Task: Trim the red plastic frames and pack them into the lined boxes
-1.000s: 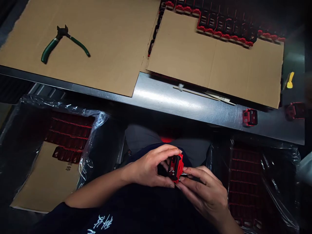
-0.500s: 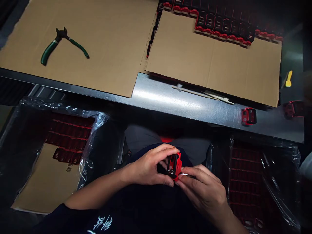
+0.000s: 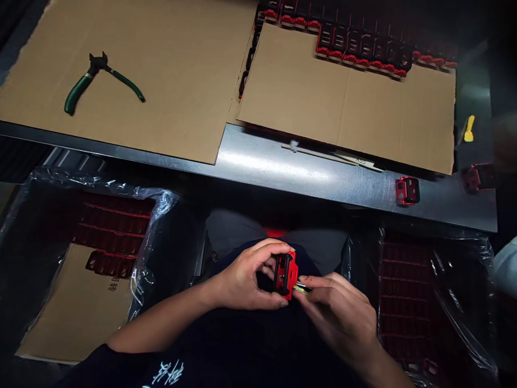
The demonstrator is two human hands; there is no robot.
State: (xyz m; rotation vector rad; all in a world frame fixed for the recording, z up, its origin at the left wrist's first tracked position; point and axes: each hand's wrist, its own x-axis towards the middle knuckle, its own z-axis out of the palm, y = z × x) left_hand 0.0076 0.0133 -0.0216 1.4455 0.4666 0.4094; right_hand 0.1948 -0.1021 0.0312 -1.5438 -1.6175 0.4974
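My left hand point(image 3: 246, 277) is closed round a red-and-black plastic housing point(image 3: 291, 276), thumb below and fingers above, holding it upright over my lap. My right hand point(image 3: 343, 304) pinches a thin tool point(image 3: 302, 288) with a metallic part and a yellowish part. Its end is at the housing's right side; whether it touches cannot be made out, and most of the tool is hidden by the fingers.
Green-handled cutting pliers point(image 3: 97, 66) lie on cardboard point(image 3: 173, 97). More housings point(image 3: 359, 48) stand in rows at the back of the metal bench point(image 3: 262, 161); one housing point(image 3: 407, 191) sits near its edge. Plastic-lined boxes point(image 3: 161, 196) of red parts flank my lap.
My right hand and the tool have shifted slightly at the housing, and a yellowish part of the tool now shows. The housing has turned a little in my left hand. The camera view has shifted slightly.
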